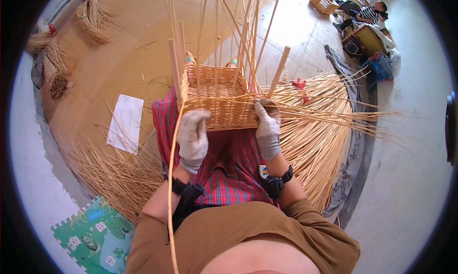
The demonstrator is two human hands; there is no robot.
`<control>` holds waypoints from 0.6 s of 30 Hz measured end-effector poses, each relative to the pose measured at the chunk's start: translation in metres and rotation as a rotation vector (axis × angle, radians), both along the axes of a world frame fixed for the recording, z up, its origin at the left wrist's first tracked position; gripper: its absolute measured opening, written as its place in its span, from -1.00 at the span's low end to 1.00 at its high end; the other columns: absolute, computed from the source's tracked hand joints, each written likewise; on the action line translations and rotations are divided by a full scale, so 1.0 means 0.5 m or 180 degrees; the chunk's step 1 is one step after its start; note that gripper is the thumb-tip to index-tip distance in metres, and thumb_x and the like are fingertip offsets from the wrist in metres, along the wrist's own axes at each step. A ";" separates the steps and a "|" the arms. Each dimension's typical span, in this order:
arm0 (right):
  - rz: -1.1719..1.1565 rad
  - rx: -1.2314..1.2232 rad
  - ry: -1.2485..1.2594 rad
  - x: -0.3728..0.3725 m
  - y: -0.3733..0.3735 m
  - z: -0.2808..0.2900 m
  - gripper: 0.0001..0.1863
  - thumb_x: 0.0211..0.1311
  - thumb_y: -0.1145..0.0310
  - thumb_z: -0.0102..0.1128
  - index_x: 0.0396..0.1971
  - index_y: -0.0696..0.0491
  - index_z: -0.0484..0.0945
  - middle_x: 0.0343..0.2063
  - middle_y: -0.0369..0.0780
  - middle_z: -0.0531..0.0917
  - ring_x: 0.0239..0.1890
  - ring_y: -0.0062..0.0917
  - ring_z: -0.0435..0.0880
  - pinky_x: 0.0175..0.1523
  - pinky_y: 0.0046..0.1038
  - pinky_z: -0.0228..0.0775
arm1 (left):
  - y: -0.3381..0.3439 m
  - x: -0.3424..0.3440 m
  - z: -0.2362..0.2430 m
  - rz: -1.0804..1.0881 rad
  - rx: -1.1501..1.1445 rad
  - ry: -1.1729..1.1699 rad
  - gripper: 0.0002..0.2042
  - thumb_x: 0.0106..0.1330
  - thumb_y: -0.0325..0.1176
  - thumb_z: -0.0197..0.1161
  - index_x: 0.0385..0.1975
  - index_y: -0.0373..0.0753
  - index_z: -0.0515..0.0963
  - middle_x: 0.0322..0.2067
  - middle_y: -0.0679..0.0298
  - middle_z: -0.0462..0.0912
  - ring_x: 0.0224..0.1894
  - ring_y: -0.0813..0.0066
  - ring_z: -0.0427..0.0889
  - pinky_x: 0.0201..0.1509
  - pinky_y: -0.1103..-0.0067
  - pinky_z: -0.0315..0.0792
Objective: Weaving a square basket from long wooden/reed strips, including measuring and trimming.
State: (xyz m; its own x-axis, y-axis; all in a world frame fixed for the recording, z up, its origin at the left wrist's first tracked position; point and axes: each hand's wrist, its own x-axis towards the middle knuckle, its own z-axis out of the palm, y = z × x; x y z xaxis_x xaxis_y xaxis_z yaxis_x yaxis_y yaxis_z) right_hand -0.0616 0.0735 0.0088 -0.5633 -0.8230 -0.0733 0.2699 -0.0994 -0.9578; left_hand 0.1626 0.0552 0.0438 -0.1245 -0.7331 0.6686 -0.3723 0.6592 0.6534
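One rectangular, honey-coloured wicker basket point(224, 114), part-woven, sat over our red plaid cloth point(229, 190). Our grey-gloved right hand point(267, 128) held its near right corner between thumb and fingers; our grey-gloved left hand point(192, 138) stood by its near left corner, fingers curled, their grip beyond our telling. Right of the basket lay one fanned bundle of pale rods point(315, 140).

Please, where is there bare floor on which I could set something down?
Mostly bare floor lies between basket, white sheet and upper-left bundles, with few scraps. Pale tiles between cane pile and far crate look bare. Crowded: right of basket, under that pile; lower left, under loose canes.
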 end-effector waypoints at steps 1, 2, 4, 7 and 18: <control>-0.0015 -0.0111 0.0115 0.004 0.005 0.012 -0.83 0.41 0.41 0.34 -0.05 -0.02 0.61 -0.17 -0.29 0.77 -0.21 -0.60 0.75 -0.38 -0.64 0.47 | -0.012 -0.028 0.008 -0.0043 0.0906 0.0236 -0.69 0.43 -0.53 0.25 0.14 -0.22 0.48 0.10 0.07 0.64 0.04 0.11 0.69 0.12 0.31 0.55; 0.0034 0.0069 -0.0162 0.015 0.000 0.027 -0.81 0.42 0.41 0.33 -0.03 -0.03 0.57 -0.18 -0.29 0.76 -0.26 -0.64 0.73 -0.42 -0.64 0.43 | -0.034 -0.058 0.009 -0.0269 0.1650 0.0781 -0.71 0.45 -0.50 0.24 0.13 -0.24 0.49 0.11 0.07 0.67 0.03 0.07 0.71 0.13 0.30 0.54; -0.0116 0.0111 0.0235 0.039 -0.024 0.065 -0.81 0.45 0.45 0.28 -0.02 -0.04 0.54 -0.17 -0.28 0.76 -0.24 -0.64 0.74 -0.43 -0.64 0.44 | -0.112 -0.089 0.000 -0.0257 0.1190 -0.0004 -0.73 0.51 -0.31 0.21 0.13 -0.18 0.50 -0.01 0.02 0.72 -0.06 -0.12 0.71 0.03 0.23 0.57; 0.0249 -0.0582 0.2781 0.062 -0.124 0.139 -0.51 0.46 0.61 0.09 0.35 0.02 0.45 -0.02 -0.15 0.74 0.05 -0.40 0.75 0.18 -0.45 0.55 | -0.147 -0.099 -0.041 -0.0166 0.1923 -0.0968 -0.68 0.56 -0.02 0.11 0.05 -0.09 0.53 -0.19 -0.03 0.71 -0.12 -0.15 0.69 -0.10 0.16 0.55; -0.0658 -0.0625 0.0834 -0.059 -0.017 0.091 -0.72 0.44 0.61 0.12 0.10 0.14 0.52 -0.06 -0.22 0.67 -0.17 -0.46 0.70 0.07 -0.40 0.63 | -0.076 -0.141 0.040 0.0658 -0.0275 -0.0366 -0.43 0.33 -0.36 0.40 0.36 0.01 0.44 0.01 0.15 0.63 -0.31 0.21 0.69 -0.07 0.37 0.61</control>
State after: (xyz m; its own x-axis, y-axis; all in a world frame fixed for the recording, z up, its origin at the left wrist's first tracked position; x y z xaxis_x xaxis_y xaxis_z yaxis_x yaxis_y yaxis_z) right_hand -0.0909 0.0650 0.0542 -0.6976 -0.6741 0.2428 -0.0265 -0.3143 -0.9490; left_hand 0.0920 0.0173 0.0636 -0.0568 -0.6917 0.7200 -0.5735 0.6129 0.5436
